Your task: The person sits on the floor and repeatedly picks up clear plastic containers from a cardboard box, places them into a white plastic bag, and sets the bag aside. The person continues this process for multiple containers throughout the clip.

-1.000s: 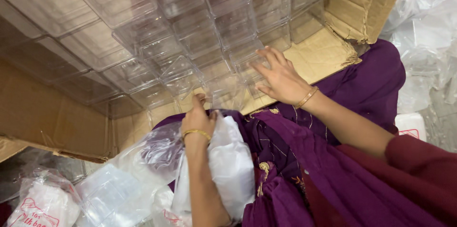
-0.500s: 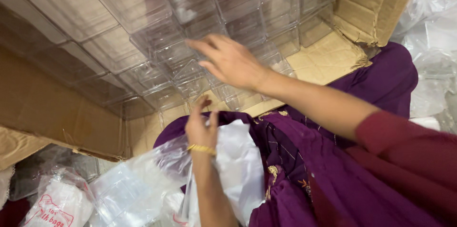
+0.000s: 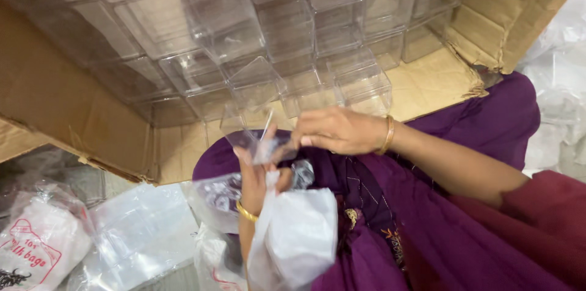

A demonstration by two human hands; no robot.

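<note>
A small clear square plastic box (image 3: 264,138), see-through and glossy, is gripped between the fingers of the left hand (image 3: 256,175) and the right hand (image 3: 332,132). A white plastic bag (image 3: 296,236) hangs below the left fingers. Stacked clear plastic boxes (image 3: 287,28) in a cardboard carton (image 3: 61,95) lie beyond both hands.

My one camera sits on my head, tilted steeply down and forward, close over my lap; the big brown cardboard carton (image 3: 73,95) of clear plastic boxes fills the view's upper half.
</note>
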